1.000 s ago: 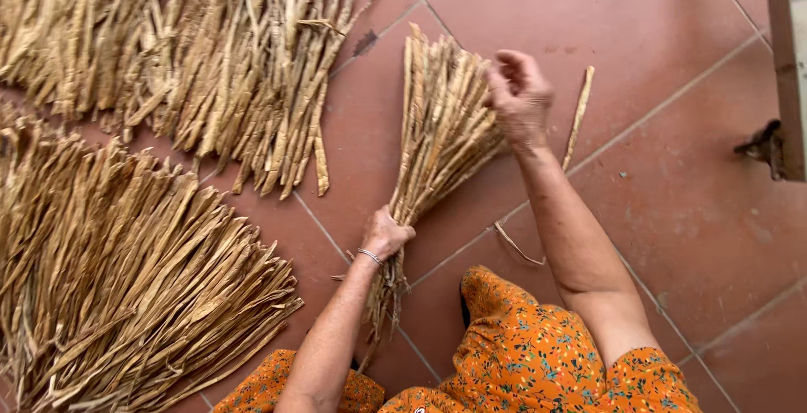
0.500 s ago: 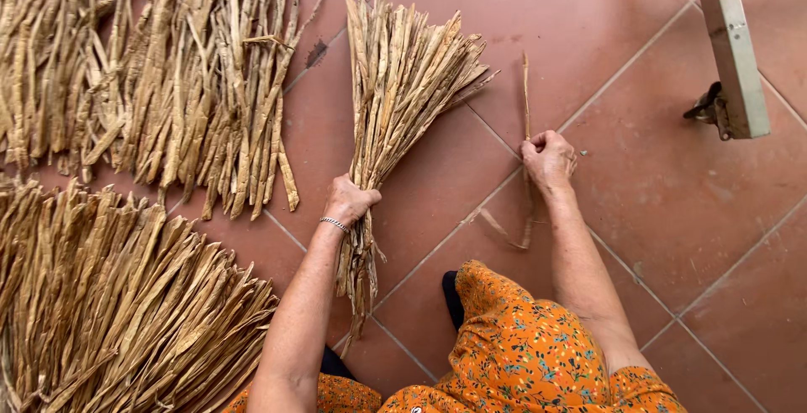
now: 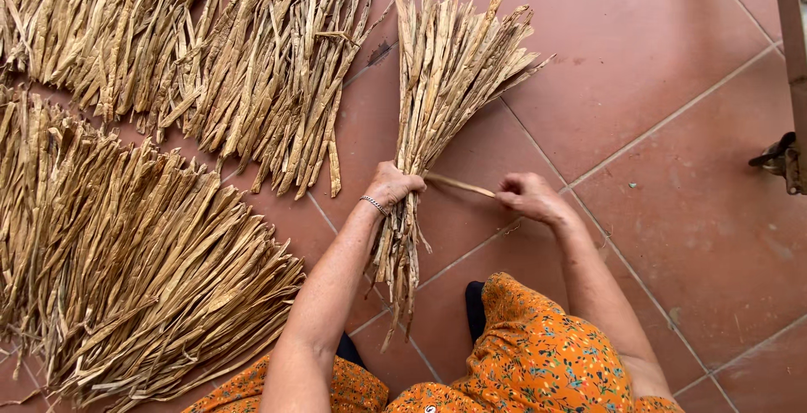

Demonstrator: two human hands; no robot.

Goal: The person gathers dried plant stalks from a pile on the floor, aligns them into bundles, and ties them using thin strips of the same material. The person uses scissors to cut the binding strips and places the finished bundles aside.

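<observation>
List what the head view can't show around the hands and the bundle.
- Left hand palm and fingertips: wrapped behind the bundle.
- Strip end: hidden inside right hand.
- Spread piles: cut off by left and top edges.
- Metal frame: cut off at right edge.

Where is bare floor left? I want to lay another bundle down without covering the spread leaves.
The tiles right of the held bundle lie bare up to the metal frame. A narrow strip shows between the bundle and the upper pile. The left is crowded: the lower pile nearly reaches the left hand. The right hand pulls a strip.
</observation>
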